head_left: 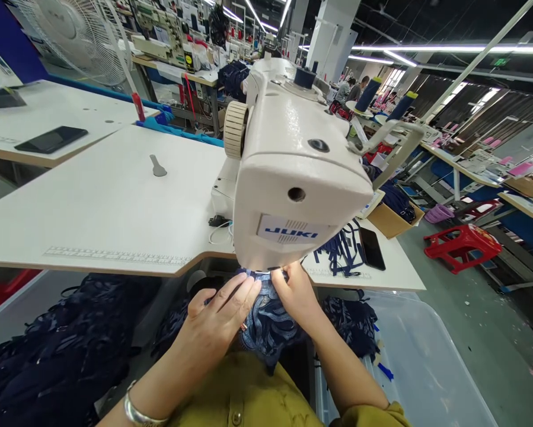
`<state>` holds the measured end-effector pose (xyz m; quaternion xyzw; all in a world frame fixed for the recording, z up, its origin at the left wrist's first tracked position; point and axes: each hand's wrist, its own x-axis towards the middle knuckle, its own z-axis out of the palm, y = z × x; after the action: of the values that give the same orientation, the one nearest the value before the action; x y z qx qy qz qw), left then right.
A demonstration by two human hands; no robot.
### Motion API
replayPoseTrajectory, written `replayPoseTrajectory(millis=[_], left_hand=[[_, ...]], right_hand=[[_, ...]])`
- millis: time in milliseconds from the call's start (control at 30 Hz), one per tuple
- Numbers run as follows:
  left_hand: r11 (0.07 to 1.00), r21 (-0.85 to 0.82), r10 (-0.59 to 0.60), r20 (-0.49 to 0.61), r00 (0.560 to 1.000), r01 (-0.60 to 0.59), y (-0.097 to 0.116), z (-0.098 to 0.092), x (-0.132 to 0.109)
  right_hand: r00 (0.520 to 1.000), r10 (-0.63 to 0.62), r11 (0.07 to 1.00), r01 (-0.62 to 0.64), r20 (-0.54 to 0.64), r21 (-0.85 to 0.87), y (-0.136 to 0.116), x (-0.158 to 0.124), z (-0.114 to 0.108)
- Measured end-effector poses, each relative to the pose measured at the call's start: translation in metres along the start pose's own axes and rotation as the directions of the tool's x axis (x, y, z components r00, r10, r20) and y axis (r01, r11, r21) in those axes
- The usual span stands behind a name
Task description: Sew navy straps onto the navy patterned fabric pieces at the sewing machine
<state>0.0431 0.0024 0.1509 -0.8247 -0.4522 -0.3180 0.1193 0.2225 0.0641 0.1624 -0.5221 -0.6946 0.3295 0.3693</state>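
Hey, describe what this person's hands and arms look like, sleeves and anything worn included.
The left hand and right hand are ungloved. A shiny silver-coloured bangle circles the left forearm; an olive-green sleeve shows on the right arm, which is bare below it.

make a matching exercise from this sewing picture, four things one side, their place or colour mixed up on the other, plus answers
Things
1. patterned fabric
2. bracelet
3. stool
4. small grey tool

Places and colours
a. red, on the floor
b. worn on the left arm
c. flat on the white tabletop
d. touched by the left hand and right hand

Pairs: 1-d, 2-b, 3-a, 4-c
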Motion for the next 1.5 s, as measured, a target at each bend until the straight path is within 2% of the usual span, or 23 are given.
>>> replayPoseTrajectory(millis=[200,367,467,567,633,700,800,867,967,1133,1267,1333,1400,1467,1500], left_hand=[[1.0,-0.006,-0.02,0.053,0.998,0.021,-0.003,0.001,-0.004],[0.99,0.038,0.132,0.062,0.989,-0.134,-0.017,0.007,-0.009],[0.998,-0.025,0.066,0.049,0.997,-0.064,-0.016,0.012,-0.01],[0.994,-0.099,-0.033,0.068,0.997,0.04,-0.01,0.014,-0.012],[0.994,-0.096,-0.04,0.079,0.996,0.048,-0.008,0.014,-0.012],[0.998,-0.055,-0.011,0.065,0.998,0.014,-0.01,0.014,-0.011],[0.994,0.023,0.106,0.05,0.993,-0.108,-0.014,0.012,-0.005],[0.994,0.034,0.105,0.031,0.994,-0.106,-0.012,0.01,0.0],[1.0,0.014,0.02,-0.005,1.0,-0.02,-0.007,0.008,0.004],[0.991,0.076,0.112,0.005,0.994,-0.112,-0.006,0.009,0.004],[0.994,0.082,0.069,0.024,0.997,-0.071,-0.005,0.004,0.006],[0.998,0.041,0.055,0.028,0.998,-0.056,-0.005,0.001,0.006],[0.991,-0.004,0.135,0.025,0.991,-0.135,-0.007,-0.002,0.005],[0.979,-0.026,0.205,0.056,0.977,-0.204,-0.009,-0.004,0.002],[0.977,-0.025,0.212,0.083,0.974,-0.21,-0.009,-0.005,0.0]], right_hand=[[1.0,-0.009,1.0,0.009,-0.026,0.005,0.003,0.001,0.003],[1.0,0.007,0.999,-0.006,-0.009,0.032,0.008,0.004,0.002],[1.0,0.005,0.999,-0.005,-0.023,0.036,0.023,0.011,-0.005],[0.992,0.073,0.993,-0.082,-0.107,-0.089,0.049,0.023,-0.023],[0.971,0.146,0.968,-0.18,-0.188,-0.177,0.069,0.035,-0.043],[0.945,0.192,0.945,-0.251,-0.263,-0.211,0.088,0.05,-0.065],[0.895,0.263,0.9,-0.362,-0.361,-0.241,0.113,0.072,-0.092],[0.871,0.3,0.875,-0.414,-0.389,-0.253,0.124,0.084,-0.102],[0.864,0.326,0.865,-0.436,-0.384,-0.246,0.133,0.095,-0.107],[0.872,0.324,0.917,-0.385,-0.368,-0.104,0.127,0.085,-0.115],[0.882,0.33,0.944,-0.3,-0.336,0.139,0.11,0.059,-0.115],[0.894,0.336,0.925,-0.255,-0.297,0.282,0.099,0.044,-0.105],[0.906,0.342,0.89,-0.226,-0.251,0.396,0.086,0.029,-0.088],[0.92,0.353,0.827,-0.222,-0.17,0.516,0.071,0.013,-0.067],[0.928,0.36,0.767,-0.237,-0.094,0.597,0.064,0.006,-0.057]])
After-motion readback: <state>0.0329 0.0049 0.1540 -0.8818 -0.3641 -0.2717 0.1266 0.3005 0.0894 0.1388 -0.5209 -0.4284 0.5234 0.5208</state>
